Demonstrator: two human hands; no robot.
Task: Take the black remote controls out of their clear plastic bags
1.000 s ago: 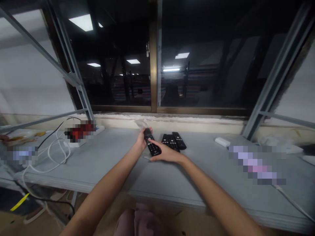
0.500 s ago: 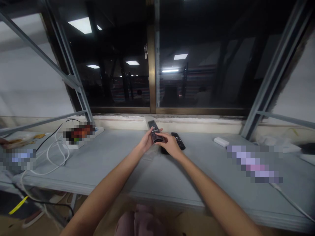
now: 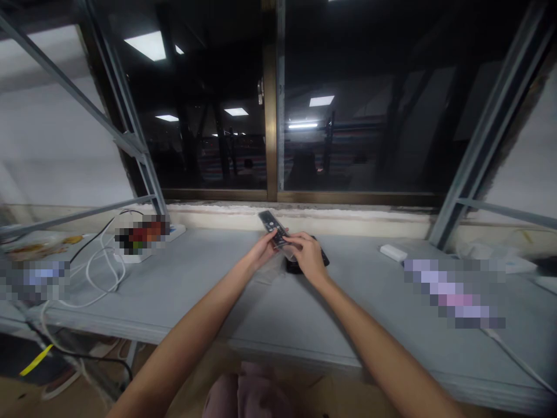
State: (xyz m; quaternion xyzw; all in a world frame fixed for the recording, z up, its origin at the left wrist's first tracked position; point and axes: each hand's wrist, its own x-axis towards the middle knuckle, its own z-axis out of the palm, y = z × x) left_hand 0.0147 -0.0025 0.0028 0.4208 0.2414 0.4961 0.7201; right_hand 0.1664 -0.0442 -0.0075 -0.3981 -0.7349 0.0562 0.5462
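Note:
A dark remote control (image 3: 273,226) with light buttons is held tilted above the table's middle, its far end pointing up and left. Clear plastic film shows around its near end. My left hand (image 3: 263,248) is closed around its left side, thumb on the button face. At the near right end, the fingers of my right hand (image 3: 308,255) are closed on the remote and the film; exactly what they pinch is partly hidden. Under and beside my right hand lie other black remotes (image 3: 294,266), mostly covered. A clear plastic bag (image 3: 268,273) rests on the table below my left hand.
The grey table (image 3: 195,290) runs beneath a dark window (image 3: 357,151), between metal frame posts. Left are a white power strip (image 3: 176,233) and looping white cables (image 3: 89,273). Right are a white adapter (image 3: 393,253), a blurred-out object (image 3: 452,296) and a white cable (image 3: 517,360).
The remote has turned a little, its far end swinging left and more of its button face showing. My right hand has shifted slightly right and covers more of the remote on the table.

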